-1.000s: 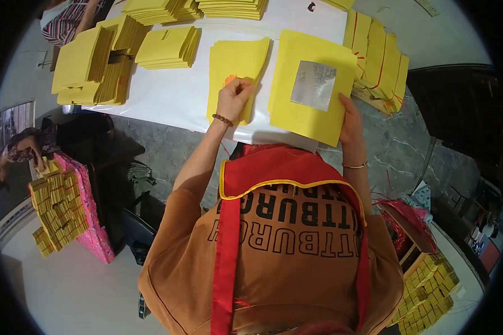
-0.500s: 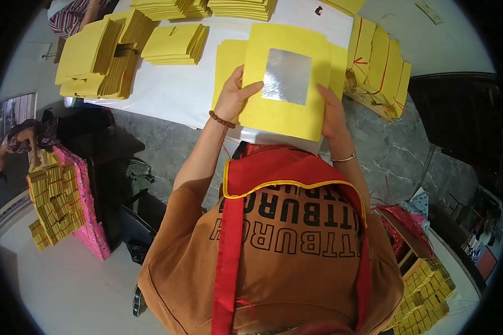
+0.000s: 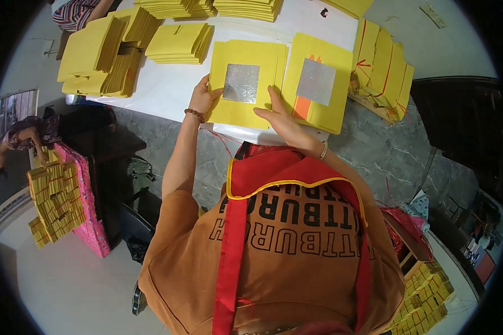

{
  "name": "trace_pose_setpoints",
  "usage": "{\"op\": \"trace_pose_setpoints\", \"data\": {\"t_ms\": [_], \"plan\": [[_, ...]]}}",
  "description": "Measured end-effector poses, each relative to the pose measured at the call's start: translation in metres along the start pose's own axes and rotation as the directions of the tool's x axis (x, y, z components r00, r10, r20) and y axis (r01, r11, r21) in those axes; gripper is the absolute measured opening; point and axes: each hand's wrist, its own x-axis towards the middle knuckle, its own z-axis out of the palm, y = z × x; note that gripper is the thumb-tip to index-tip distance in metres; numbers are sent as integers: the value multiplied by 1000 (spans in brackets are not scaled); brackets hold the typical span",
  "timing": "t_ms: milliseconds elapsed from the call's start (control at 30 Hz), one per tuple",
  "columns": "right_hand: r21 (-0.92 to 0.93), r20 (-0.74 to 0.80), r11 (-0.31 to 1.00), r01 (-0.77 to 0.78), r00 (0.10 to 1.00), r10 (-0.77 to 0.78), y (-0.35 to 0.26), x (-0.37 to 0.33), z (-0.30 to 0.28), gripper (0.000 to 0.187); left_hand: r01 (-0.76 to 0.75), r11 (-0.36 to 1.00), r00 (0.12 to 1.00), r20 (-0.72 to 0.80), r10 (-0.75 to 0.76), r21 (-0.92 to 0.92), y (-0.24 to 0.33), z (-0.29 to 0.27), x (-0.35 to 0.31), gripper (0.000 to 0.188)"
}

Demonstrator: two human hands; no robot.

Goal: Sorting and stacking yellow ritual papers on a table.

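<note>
A pile of yellow paper sheets (image 3: 245, 114) lies at the table's near edge, a silver foil square (image 3: 241, 84) on its top sheet. My left hand (image 3: 204, 99) grips the pile's left edge, thumb over the paper. Against the right edge rests my right hand (image 3: 285, 124), its thumb and forefinger spread apart, the thumb lying on the paper. Its other fingers are partly hidden. Just to the right is a second yellow pile (image 3: 330, 118) with a silver foil square (image 3: 316, 82) and orange print (image 3: 302, 108) partly beneath the square.
Stacks of yellow paper (image 3: 180, 43) stand along the far and left parts of the white table (image 3: 167, 84). Red-tied yellow bundles (image 3: 381, 67) sit off its right side. Another person (image 3: 28, 135) is at the far left, beside a pink-covered table (image 3: 89, 218) of yellow bundles.
The yellow foil-square sheet I held up in both hands now lies on the left pile. Both hands moved left, and the right pile with orange print has come into view.
</note>
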Motion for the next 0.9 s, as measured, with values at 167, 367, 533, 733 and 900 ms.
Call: {"op": "trace_pose_setpoints", "data": {"t_ms": [167, 367, 533, 733, 900], "plan": [[140, -140, 990, -4, 990, 23, -5, 25, 3, 89, -35, 999, 999, 4, 35, 14, 7, -1, 3, 54], [175, -335, 984, 14, 941, 47, 1, 38, 11, 92, -25, 986, 1000, -2, 26, 164, 15, -6, 6, 56], [381, -174, 924, 32, 984, 38, 7, 39, 9, 90, 25, 999, 997, 79, -21, -45, 5, -9, 13, 57], [331, -253, 940, 82, 968, 5, 20, 45, 11, 85, -147, 395, 915, -27, 402, 907, 8, 2, 11, 60], [128, -263, 990, -62, 960, 94, -7, 29, 19, 85, -65, 417, 936, -89, 341, 907, 13, 20, 11, 59]]}}
